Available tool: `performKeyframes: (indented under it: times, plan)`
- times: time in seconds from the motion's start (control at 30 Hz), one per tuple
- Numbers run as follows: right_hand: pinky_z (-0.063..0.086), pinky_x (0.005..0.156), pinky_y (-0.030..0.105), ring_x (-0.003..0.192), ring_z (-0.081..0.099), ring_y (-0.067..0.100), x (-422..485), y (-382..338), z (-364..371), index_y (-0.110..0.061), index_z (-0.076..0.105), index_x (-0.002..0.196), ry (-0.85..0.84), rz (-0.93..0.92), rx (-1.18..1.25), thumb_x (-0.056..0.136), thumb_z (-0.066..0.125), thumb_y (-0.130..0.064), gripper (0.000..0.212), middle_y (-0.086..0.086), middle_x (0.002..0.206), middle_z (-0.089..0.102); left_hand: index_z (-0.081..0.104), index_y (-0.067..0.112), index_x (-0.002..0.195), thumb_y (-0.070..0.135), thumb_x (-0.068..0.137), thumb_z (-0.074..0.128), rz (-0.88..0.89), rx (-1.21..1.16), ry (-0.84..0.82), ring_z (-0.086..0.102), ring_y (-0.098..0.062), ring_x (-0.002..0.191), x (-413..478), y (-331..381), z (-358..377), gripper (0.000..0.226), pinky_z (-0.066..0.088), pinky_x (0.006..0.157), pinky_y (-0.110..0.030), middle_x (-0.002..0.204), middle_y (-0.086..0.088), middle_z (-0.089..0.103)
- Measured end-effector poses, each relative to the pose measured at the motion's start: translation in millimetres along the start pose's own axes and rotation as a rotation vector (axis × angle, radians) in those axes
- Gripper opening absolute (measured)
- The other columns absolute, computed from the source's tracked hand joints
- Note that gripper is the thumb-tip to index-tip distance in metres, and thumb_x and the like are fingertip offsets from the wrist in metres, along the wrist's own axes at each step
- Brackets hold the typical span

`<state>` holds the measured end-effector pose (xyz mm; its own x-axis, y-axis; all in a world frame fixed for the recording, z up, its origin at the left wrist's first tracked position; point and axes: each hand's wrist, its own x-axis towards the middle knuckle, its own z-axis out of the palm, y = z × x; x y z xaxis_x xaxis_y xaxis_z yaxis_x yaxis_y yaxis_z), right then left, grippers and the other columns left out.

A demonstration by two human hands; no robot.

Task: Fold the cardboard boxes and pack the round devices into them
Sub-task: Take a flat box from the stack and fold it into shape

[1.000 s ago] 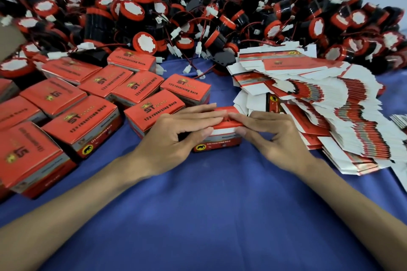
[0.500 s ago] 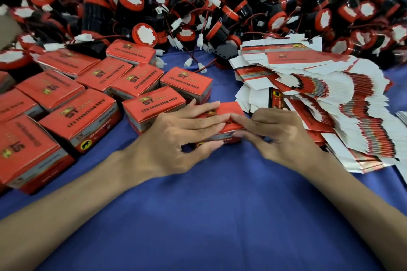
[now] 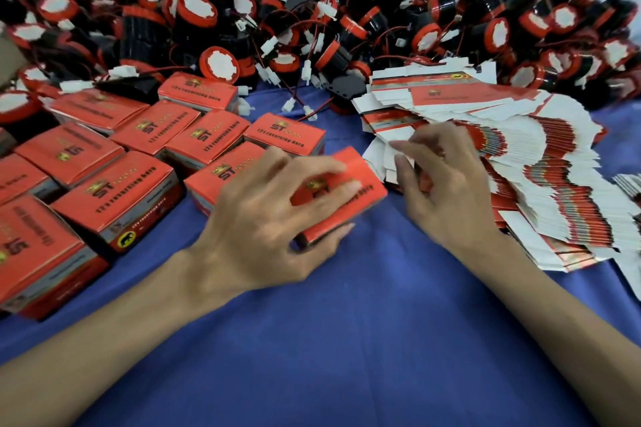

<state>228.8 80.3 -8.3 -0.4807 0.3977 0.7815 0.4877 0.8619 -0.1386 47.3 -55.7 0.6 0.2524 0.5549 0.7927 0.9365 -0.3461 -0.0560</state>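
Box (image 3: 360, 180) in left hand (image 3: 270, 218), beside right hand (image 3: 447, 191)

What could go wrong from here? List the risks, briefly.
1. The left hand grips the closed box tilted, close to the packed boxes; set down carelessly, it could knock that row askew.
2. The right hand is at the edge of the fanned flat cartons; pulling one might drag several out or slide the stack.
3. Loose wires from the round devices trail onto the cloth and could snag.
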Motion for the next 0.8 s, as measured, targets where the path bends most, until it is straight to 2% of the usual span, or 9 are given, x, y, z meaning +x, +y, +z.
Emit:
performKeyframes:
  times: [0.07,0.13,0.2,0.27,0.33,0.4,0.63,0.7,0.8]
  plan:
    - [0.045,0.085,0.050,0.110,0.049,0.040,3.5,2.1,2.1,-0.004,0.065,0.113,-0.103,0.097,-0.237,0.086,0.061,-0.017,0.030,0.024,0.123,0.053,0.075,0.016,0.107,0.023,0.085,0.067,-0.041,0.133,0.139,0.061,-0.035,0.081,7.2,-7.9,-9.6,0.025,0.043,0.075,-0.043,0.107,-0.014,0.068]
    - [0.029,0.103,0.057,0.137,0.026,0.036,4.9,4.3,6.2,-0.010,0.055,0.127,-0.298,0.192,-0.446,0.086,0.059,-0.031,0.047,0.023,0.149,0.029,0.072,0.018,0.109,0.017,0.084,0.061,-0.191,0.314,0.189,0.050,-0.033,0.103,10.6,-20.7,-16.7,0.027,0.043,0.082,-0.056,0.119,-0.014,0.063]
    - [0.013,0.110,0.061,0.147,0.003,0.030,6.2,3.4,10.7,-0.012,0.046,0.136,-0.440,0.260,-0.563,0.089,0.050,-0.043,0.057,0.021,0.158,0.005,0.071,0.014,0.106,0.009,0.080,0.055,-0.279,0.407,0.176,0.037,-0.028,0.119,8.2,-27.6,-18.1,0.031,0.039,0.085,-0.068,0.130,-0.015,0.057]
    - [0.007,0.111,0.063,0.148,-0.001,0.027,5.5,3.2,17.2,-0.007,0.042,0.140,-0.493,0.301,-0.597,0.090,0.041,-0.047,0.063,0.019,0.159,0.000,0.073,0.011,0.097,0.006,0.075,0.053,-0.213,0.417,0.139,0.038,-0.026,0.122,3.3,-24.9,-12.8,0.030,0.032,0.095,-0.066,0.129,-0.013,0.059]
    - [0.007,0.110,0.063,0.147,0.007,0.025,5.1,4.3,20.5,-0.002,0.041,0.139,-0.483,0.322,-0.600,0.090,0.039,-0.048,0.067,0.017,0.159,0.010,0.074,0.012,0.088,0.009,0.071,0.056,-0.117,0.352,0.091,0.047,-0.025,0.118,0.3,-14.8,-5.9,0.025,0.026,0.100,-0.052,0.123,-0.008,0.064]
    - [0.011,0.108,0.062,0.143,0.016,0.024,7.2,5.0,20.0,0.003,0.042,0.136,-0.472,0.333,-0.601,0.090,0.040,-0.048,0.068,0.013,0.156,0.020,0.075,0.012,0.082,0.010,0.070,0.059,-0.019,0.216,0.040,0.054,-0.025,0.111,-1.0,-5.5,0.7,0.020,0.031,0.096,-0.049,0.117,-0.007,0.067]
    - [0.014,0.106,0.059,0.134,0.035,0.022,6.4,-2.3,9.8,0.006,0.054,0.124,-0.440,0.240,-0.578,0.092,0.044,-0.038,0.055,0.006,0.145,0.040,0.073,0.004,0.079,0.004,0.073,0.062,0.071,-0.126,-0.231,0.066,-0.026,0.080,-8.3,3.0,7.8,0.012,0.053,0.062,-0.035,0.106,-0.011,0.070]
    - [0.017,0.105,0.057,0.129,0.041,0.021,3.9,-6.6,5.7,0.005,0.057,0.118,-0.316,0.157,-0.526,0.090,0.048,-0.032,0.048,0.006,0.139,0.048,0.072,0.002,0.082,0.003,0.076,0.060,0.027,-0.201,-0.260,0.067,-0.025,0.074,-9.1,3.7,7.8,0.014,0.054,0.057,-0.034,0.102,-0.012,0.070]
    - [0.021,0.099,0.046,0.114,0.049,0.017,2.5,-18.5,-0.3,-0.004,0.066,0.105,0.004,-0.059,-0.352,0.086,0.054,-0.021,0.028,0.002,0.119,0.064,0.072,0.001,0.091,0.006,0.084,0.056,-0.132,-0.354,-0.296,0.066,-0.019,0.073,-11.0,4.7,9.2,0.018,0.054,0.067,-0.028,0.098,-0.009,0.069]
